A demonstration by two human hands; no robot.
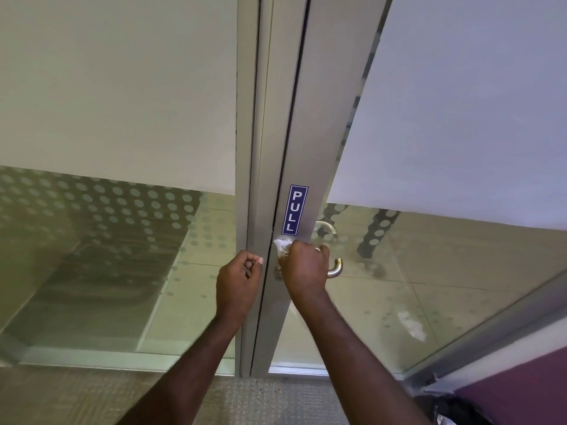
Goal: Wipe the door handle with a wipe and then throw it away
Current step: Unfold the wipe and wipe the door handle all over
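The white wipe (281,247) is bunched against the metal door handle (335,269), on the door's grey frame (310,167) just below a blue PULL sign (294,209). The right hand (305,271) is closed around wipe and handle together (only the handle's curved right end shows). Just to the left, the left hand (237,285) is loosely curled at the frame's edge; whether it holds anything I cannot tell.
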